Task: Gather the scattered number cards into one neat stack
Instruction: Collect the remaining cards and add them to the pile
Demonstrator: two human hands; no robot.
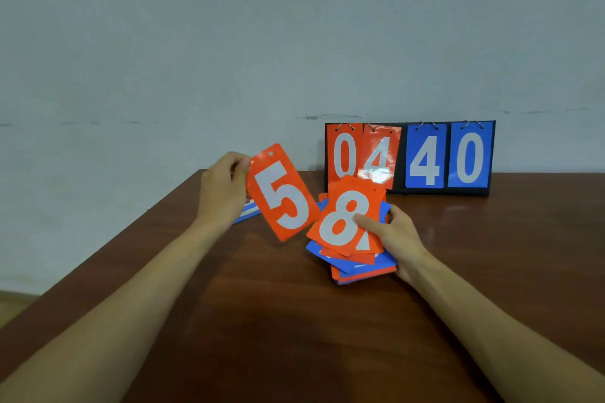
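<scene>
Just left of the pile [355, 239] gripped in right-hand fingers [368, 222], left fingers [240, 167] pinch the 5 card [281, 193], tilted lengthwise toward it.

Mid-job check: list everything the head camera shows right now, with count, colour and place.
card with 5: one, orange with a white digit, held up in the left hand, left of the pile
pile of cards: one loose pile, orange and blue mixed, an orange 8 on top, centre of table under the right hand; exact count cannot be told
loose blue card: one, blue with white marking, flat on the table, mostly hidden behind the left hand
scoreboard: one, black frame, standing at the back of the table; orange 0 and 4, blue 4 and 0 on rings
table: one, dark brown wood
wall: pale grey, behind
left hand: pinching the 5 card's top corner
right hand: gripping the pile, thumb on the 8
</scene>
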